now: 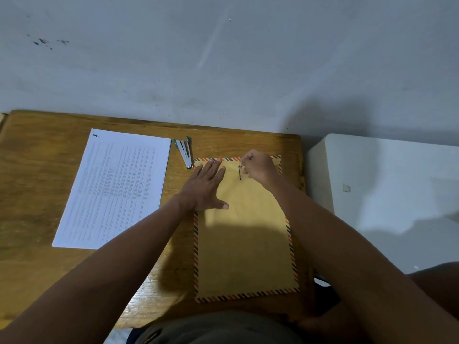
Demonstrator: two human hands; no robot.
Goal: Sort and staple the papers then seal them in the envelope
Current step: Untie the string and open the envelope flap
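A brown envelope [246, 239] with a red and dark striped border lies flat on the wooden desk [37, 194], right of centre. My left hand [207, 187] presses flat on its upper left part, fingers straight. My right hand [257, 167] pinches the string of the envelope's closure [240, 172] near the top edge. A stack of printed white papers [116, 189] lies to the left of the envelope. A white stapler with teal ends [185, 152] lies between the papers and the envelope, at the back.
The desk stands against a grey wall [223, 58]. A white cabinet or box [387, 194] adjoins the desk's right side. My lap sits below the desk's front edge.
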